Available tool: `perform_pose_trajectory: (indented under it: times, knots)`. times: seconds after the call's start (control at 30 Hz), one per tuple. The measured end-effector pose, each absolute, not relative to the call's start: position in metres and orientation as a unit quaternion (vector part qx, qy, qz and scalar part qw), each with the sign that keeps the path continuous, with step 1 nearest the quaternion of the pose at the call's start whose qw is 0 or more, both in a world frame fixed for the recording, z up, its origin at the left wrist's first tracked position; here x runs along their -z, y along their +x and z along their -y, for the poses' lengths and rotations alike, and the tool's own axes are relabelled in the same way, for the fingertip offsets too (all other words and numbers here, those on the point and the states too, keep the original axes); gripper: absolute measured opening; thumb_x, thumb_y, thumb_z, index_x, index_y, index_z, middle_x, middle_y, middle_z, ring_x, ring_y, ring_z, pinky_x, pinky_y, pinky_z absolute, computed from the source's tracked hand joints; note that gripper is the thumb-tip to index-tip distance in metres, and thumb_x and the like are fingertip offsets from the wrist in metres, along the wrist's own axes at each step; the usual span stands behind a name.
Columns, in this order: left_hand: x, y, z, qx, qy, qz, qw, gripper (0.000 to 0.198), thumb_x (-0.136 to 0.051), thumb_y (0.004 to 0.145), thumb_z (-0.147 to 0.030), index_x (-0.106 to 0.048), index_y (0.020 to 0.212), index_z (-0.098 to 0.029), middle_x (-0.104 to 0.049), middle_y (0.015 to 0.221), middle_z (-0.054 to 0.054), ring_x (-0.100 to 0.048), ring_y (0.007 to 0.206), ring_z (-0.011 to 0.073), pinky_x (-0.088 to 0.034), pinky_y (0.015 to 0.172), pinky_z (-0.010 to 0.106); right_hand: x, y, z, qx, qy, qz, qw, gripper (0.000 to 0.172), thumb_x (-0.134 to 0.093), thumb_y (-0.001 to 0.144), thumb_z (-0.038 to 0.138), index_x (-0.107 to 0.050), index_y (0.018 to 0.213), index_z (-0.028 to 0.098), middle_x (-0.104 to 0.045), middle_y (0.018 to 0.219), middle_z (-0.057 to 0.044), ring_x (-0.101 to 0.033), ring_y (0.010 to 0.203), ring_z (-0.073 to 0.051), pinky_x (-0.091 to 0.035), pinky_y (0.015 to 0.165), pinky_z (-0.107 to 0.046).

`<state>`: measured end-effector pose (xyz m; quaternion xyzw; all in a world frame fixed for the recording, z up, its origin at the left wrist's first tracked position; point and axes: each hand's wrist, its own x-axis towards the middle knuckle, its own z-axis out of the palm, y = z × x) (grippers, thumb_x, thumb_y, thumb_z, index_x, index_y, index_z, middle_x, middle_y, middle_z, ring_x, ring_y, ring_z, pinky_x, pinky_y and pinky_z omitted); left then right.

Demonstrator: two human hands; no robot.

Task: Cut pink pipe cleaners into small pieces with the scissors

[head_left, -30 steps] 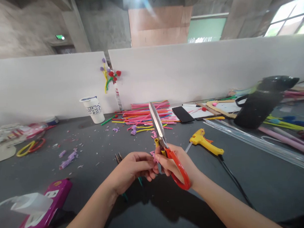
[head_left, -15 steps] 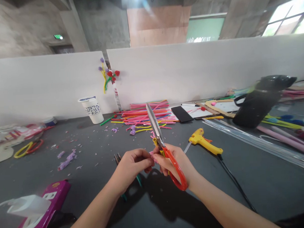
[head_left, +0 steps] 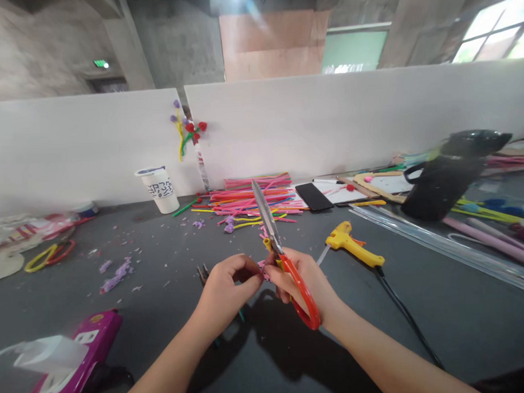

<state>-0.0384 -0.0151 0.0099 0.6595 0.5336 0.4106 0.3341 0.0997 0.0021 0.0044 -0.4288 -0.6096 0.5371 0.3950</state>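
My right hand is closed around a pair of scissors with orange-red handles; the blades point up and away, nearly together. My left hand pinches a small pink fuzzy piece at the thumb and fingertips of my right hand. What the piece is exactly stays partly hidden by the fingers. Something yellow shows beside the blades' pivot, close to my right fingers. Under and behind my left hand lie pliers with green handles, mostly covered by the hand.
Pink and red pipe cleaners are heaped at the back near a phone. A yellow glue gun lies to the right, its cord running forward. Purple scraps and a magenta power strip are on the left; a white cup and black jug stand farther back.
My left hand has shifted very slightly, its fingers still pinched at the pink piece. The scissors' handle has moved a touch to the left; everything else looks the same.
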Motion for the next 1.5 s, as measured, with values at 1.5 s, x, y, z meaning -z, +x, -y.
perform_pose_trajectory:
  times: [1.5]
  knots:
    - [-0.012, -0.055, 0.013, -0.704, 0.464, -0.433, 0.320, 0.007, -0.057, 0.067, -0.012, -0.059, 0.069, -0.018, -0.058, 0.066, -0.002, -0.055, 0.061, 0.0095, -0.045, 0.059, 0.020, 0.013, 0.106, 0.004, 0.004, -0.506, 0.835, 0.218, 0.027, -0.040, 0.078, 0.045, -0.049, 0.074, 0.019, -0.058, 0.055, -0.001, -0.057, 0.051, -0.017, -0.025, 0.045, -0.024]
